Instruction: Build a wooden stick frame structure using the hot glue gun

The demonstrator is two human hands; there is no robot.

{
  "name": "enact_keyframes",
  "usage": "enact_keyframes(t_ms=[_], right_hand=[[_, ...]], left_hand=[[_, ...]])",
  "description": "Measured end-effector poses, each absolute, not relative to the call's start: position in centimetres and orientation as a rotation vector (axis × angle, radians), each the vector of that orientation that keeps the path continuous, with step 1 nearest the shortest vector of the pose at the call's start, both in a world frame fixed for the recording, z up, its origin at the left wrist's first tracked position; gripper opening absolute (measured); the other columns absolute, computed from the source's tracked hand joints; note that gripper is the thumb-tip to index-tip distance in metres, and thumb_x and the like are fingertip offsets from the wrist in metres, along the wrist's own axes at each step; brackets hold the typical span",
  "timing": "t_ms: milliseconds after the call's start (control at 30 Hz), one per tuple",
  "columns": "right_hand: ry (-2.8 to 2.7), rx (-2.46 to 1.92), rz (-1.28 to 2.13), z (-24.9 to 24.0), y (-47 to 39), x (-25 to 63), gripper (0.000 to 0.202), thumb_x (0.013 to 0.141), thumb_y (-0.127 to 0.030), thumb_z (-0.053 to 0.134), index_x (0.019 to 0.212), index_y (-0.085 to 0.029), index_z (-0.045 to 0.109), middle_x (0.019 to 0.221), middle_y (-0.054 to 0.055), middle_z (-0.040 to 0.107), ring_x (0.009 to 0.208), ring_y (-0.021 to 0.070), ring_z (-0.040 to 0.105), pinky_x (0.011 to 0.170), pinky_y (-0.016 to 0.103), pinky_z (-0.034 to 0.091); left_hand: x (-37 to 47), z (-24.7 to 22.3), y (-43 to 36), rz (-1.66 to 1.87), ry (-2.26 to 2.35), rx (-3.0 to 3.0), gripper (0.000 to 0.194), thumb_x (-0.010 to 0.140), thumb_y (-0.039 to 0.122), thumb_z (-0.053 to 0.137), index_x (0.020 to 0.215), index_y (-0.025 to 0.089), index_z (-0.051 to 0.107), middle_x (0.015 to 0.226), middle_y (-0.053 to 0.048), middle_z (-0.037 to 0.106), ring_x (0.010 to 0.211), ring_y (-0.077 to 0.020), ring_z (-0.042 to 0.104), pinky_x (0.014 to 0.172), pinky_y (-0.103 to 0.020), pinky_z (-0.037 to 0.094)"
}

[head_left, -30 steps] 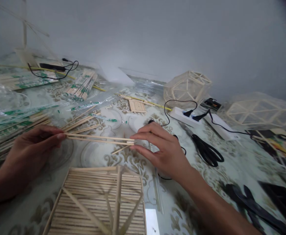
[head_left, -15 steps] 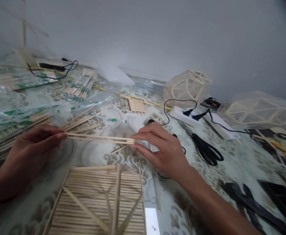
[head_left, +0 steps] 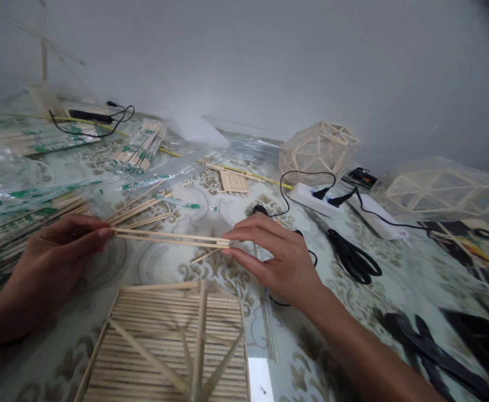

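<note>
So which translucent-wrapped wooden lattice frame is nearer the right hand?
The rounded wooden lattice frame behind the black plugs; the elongated frame lies farther right.

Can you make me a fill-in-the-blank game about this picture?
1. Pale, thin wooden sticks span the gap between the person's two bare ____.
2. Of the left hand and right hand, the one nearer the black-handled metal scissors is the ____ one.
3. The clear plastic packet has ____ printing.
4. A slatted tan wooden platform reaches the picture's ____ edge.

Missing words: hands; right; green; bottom.
</note>
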State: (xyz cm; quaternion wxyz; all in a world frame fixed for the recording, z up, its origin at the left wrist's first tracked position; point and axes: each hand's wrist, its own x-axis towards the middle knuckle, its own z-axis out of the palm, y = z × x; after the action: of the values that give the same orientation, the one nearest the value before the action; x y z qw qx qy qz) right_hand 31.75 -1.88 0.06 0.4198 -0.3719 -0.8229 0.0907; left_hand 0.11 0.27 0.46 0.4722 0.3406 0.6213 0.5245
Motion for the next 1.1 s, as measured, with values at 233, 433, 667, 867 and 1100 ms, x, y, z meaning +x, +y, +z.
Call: enact_keyframes(t_ms=[233, 433, 667, 867, 1100], right_hand=[[-1.957, -1.096, 0.652, 0.4, -2.0, 31.6, 0.015, 0.091, -0.027, 0.084, 0.104, -0.022, 0.079, 0.091, 0.002, 0.076, 0.080, 0.0154, 0.070, 0.079, 0.031, 0.060], [-1.891, -1.144, 0.741, 0.0, -2.1, 31.3, 0.020, 0.090, -0.028, 0.083, 0.109, -0.021, 0.079, 0.088, 0.001, 0.076, 0.080, 0.0153, 0.070, 0.077, 0.030, 0.057], [-1.838, -1.154, 0.797, -0.5, -2.2, 30.9, 0.021, 0.091, -0.028, 0.080, 0.112, -0.023, 0.078, 0.087, 0.001, 0.077, 0.076, 0.0155, 0.070, 0.077, 0.031, 0.056], [-1.821, -1.157, 0.734, -0.5, -2.3, 30.7, 0.014, 0.089, -0.023, 0.081, 0.103, -0.022, 0.078, 0.078, -0.003, 0.073, 0.070, 0.0133, 0.068, 0.070, 0.026, 0.055], [-1.817, -1.195, 0.649, -0.6, -2.3, 30.8, 0.010, 0.090, -0.025, 0.081, 0.099, -0.023, 0.079, 0.077, -0.002, 0.075, 0.069, 0.0141, 0.070, 0.068, 0.027, 0.056]], left_hand=[[0.0, 0.4, 0.1, 1.280, 1.529, 0.812, 0.036, 0.038, 0.021, 0.095, 0.068, 0.019, 0.076, 0.064, 0.003, 0.072, 0.058, -0.0089, 0.056, 0.040, -0.013, 0.037], [0.2, 0.7, 0.0, 1.267, 1.543, 0.800, 0.035, 0.037, 0.023, 0.096, 0.065, 0.019, 0.075, 0.057, 0.005, 0.068, 0.046, -0.0059, 0.046, 0.032, -0.015, 0.024], [0.0, 0.6, 0.0, 1.251, 1.543, 0.820, 0.037, 0.037, 0.024, 0.097, 0.067, 0.019, 0.076, 0.057, 0.005, 0.069, 0.043, -0.0049, 0.042, 0.033, -0.015, 0.024], [0.2, 0.8, 0.0, 1.261, 1.544, 0.826, 0.037, 0.035, 0.025, 0.098, 0.065, 0.020, 0.076, 0.057, 0.004, 0.068, 0.050, -0.0084, 0.050, 0.036, -0.014, 0.031], [-0.3, 0.3, 0.0, 1.254, 1.544, 0.835, 0.040, 0.036, 0.027, 0.099, 0.068, 0.020, 0.077, 0.059, 0.004, 0.069, 0.048, -0.0076, 0.048, 0.035, -0.015, 0.031]])
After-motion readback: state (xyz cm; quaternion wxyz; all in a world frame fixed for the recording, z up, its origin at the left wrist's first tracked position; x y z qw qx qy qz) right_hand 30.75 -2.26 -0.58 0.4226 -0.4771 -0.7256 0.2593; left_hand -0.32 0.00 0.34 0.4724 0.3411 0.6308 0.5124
